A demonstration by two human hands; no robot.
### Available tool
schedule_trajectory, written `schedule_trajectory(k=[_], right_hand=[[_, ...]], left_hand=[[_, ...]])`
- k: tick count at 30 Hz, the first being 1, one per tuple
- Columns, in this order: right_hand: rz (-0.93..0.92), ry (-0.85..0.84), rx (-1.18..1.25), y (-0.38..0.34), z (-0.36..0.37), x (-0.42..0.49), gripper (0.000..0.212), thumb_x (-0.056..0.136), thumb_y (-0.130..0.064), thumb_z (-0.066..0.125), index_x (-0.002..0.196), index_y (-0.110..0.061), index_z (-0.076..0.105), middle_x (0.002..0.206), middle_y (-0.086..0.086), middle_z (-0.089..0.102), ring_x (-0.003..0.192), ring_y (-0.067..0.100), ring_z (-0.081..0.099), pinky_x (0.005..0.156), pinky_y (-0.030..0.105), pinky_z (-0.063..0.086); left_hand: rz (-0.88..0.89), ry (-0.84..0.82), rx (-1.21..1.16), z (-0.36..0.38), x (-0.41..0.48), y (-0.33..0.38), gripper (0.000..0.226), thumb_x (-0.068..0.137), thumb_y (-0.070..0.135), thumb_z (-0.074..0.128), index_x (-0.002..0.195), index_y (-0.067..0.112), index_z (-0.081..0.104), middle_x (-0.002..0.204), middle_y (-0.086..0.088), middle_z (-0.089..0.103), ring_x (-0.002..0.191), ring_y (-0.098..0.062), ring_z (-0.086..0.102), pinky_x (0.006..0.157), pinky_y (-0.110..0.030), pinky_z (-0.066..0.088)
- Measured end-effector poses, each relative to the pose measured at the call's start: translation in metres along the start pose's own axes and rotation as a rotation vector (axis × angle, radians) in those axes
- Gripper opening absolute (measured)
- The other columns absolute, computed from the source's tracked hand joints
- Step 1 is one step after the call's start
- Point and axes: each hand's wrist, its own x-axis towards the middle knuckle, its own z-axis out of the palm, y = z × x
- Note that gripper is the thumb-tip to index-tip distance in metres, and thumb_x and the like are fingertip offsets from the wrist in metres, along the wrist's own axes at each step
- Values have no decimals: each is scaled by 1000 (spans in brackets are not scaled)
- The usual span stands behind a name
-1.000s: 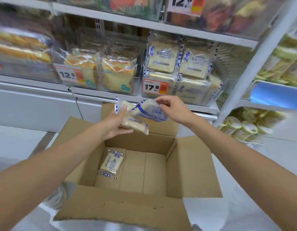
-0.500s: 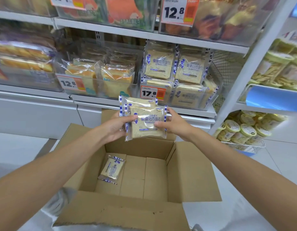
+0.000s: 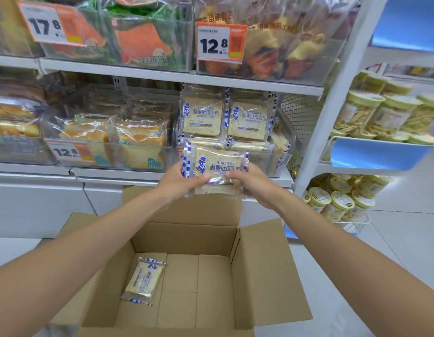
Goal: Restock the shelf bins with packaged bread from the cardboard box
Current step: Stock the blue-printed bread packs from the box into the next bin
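I hold a stack of pale bread packs (image 3: 217,164) with blue-checked edges upright between both hands. My left hand (image 3: 184,182) grips its left side and my right hand (image 3: 251,182) grips its right side. The stack is just in front of the clear shelf bin (image 3: 280,159), which holds matching bread packs (image 3: 203,115) stacked in two rows. Below my arms stands the open cardboard box (image 3: 262,263). One more bread pack (image 3: 144,279) lies on the box floor at the left.
A neighbouring clear bin (image 3: 128,162) to the left holds yellow loaf packs behind a 12.8 price tag (image 3: 70,152). The upper shelf (image 3: 182,77) carries more bins. At the right, a white upright (image 3: 332,98) separates racks of yellow-lidded tubs (image 3: 337,200).
Both hands have lifted the bread stack up and forward, from above the box's back flap to the front of the bin. The view has moved closer to the shelf.
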Motion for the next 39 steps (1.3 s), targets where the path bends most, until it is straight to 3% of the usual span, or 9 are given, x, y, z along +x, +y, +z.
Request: schedule_trajectory(k=[4,8,12,16,20,24,30,34,39], right_hand=[[-246,332,-76,-40,-43,13,41,81,-23,74,116,-17,52,113,5,63,104,22,61,91,39,51],[-395,528,-133,-54,-82,36,62,85,-27,70,137,-17,39,133,-3,54,118,15,53,91,30,48],[-334,426,-261,-26,-99,68,46,88,-30,69,125,-19,44,112,-14,58,111,10,58,85,23,46],[-388,451,-294,-27,-101,90,62,87,-37,69,138,-21,37,134,-4,54,124,16,51,101,41,46],[-333,407,-339,-31,-109,98,69,82,-40,69,140,-21,36,139,-2,49,124,15,49,104,39,43],[-469,572,-421,-21,-102,82,91,85,-33,73,154,-31,14,154,-3,24,135,12,35,107,28,33],[-508,645,-654,-15,-92,80,68,92,-32,63,150,-35,28,151,7,26,138,21,29,110,36,34],[-606,707,-649,-19,-87,71,65,89,-33,68,146,-29,36,132,2,37,109,11,46,93,31,47],[-736,633,-588,-38,-53,70,65,86,-30,72,144,-22,43,125,0,40,86,0,42,83,22,44]], left_hand=[[270,164,98,30,42,49,100,73,43,83,150,21,24,144,3,43,127,-12,44,108,-32,38],[447,226,243,62,97,88,90,74,49,79,146,21,35,139,6,51,125,-14,50,106,-35,42],[456,306,676,67,133,81,94,70,66,72,143,21,37,131,-3,56,124,-27,47,102,-46,42],[523,358,640,67,145,74,113,69,67,72,154,26,10,120,-5,61,113,-26,53,102,-45,41],[556,400,789,69,146,71,107,72,70,66,154,20,18,130,-7,57,122,-26,48,104,-43,38],[668,420,869,64,143,65,110,72,76,59,155,17,18,151,-4,35,136,-22,34,111,-40,30],[785,441,835,70,144,60,105,76,67,63,155,16,16,160,1,24,144,-18,27,114,-35,21],[810,424,686,69,131,60,101,77,52,72,155,18,19,144,-3,44,128,-19,44,105,-33,35],[837,416,348,30,104,57,84,84,25,75,151,34,25,127,10,45,101,10,45,88,-9,40]])
